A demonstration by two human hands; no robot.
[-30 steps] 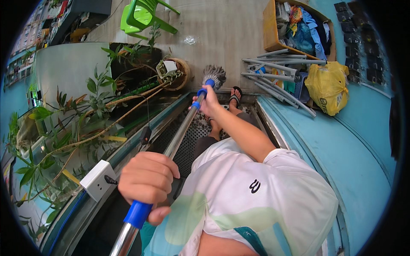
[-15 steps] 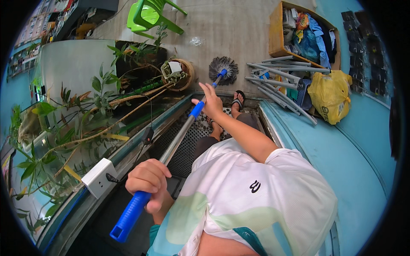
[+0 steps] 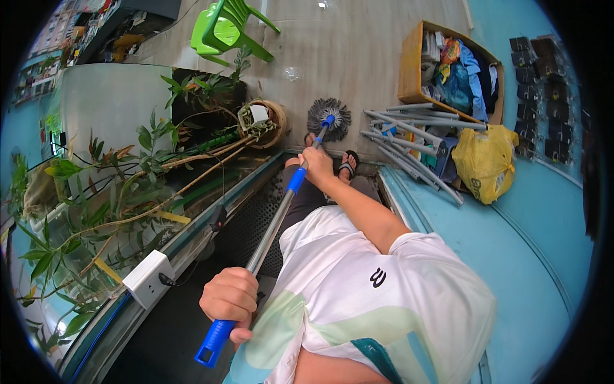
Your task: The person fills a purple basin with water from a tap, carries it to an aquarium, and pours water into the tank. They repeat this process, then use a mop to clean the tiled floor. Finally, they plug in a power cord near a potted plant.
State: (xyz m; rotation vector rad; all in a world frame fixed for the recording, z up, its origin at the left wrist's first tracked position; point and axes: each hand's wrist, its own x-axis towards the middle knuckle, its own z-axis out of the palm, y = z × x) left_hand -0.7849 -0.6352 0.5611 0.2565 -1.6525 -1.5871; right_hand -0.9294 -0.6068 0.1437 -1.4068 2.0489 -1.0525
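A mop (image 3: 272, 228) with a steel pole slants from lower left to upper middle. My left hand (image 3: 229, 296) is wrapped round the pole's upper end, just above the blue plastic grip (image 3: 215, 342). Farther down, my right hand (image 3: 316, 165) is closed round the pole, beyond the blue collar (image 3: 296, 180). The round grey mop head (image 3: 339, 130) rests on the floor, its strands fanned out around a blue joint. My sandalled feet are close to it, the left one partly hidden by the pole and right hand.
A potted plant (image 3: 277, 131) stands left of the mop head, its leafy branches spreading along a glass panel. Grey tubes (image 3: 409, 137), a yellow bag (image 3: 484, 163) and a wooden box (image 3: 410, 67) lie to the right. A green chair (image 3: 220, 32) stands beyond; a white socket block (image 3: 150, 280) sits on the left ledge.
My right hand has gone from spread fingers beside the pole to a closed hold on it. My left foot has stepped forward onto the floor. The mop has shifted slightly.
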